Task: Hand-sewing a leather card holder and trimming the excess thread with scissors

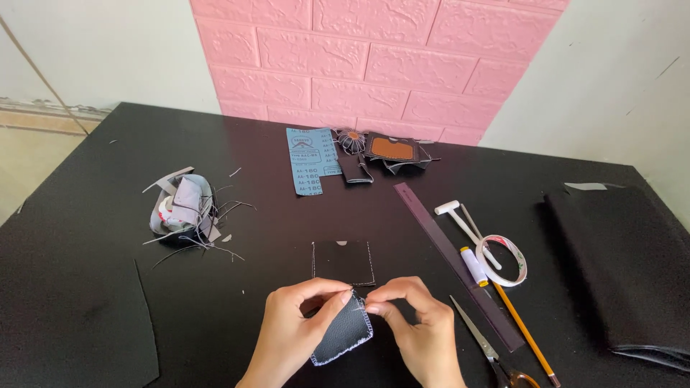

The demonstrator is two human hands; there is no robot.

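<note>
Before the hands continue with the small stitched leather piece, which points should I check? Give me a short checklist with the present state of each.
1. Left hand grips the grey stitched leather piece: ok.
2. Right hand pinches at the piece's top edge: ok.
3. Needle or thread between the fingers: cannot tell, too small.
4. Scissors lie beside the right hand, blades closed: ok.
5. Thread spool lies near the long ruler: ok.
6. Black stitched square lies flat behind the hands, apart from them: ok.
</note>
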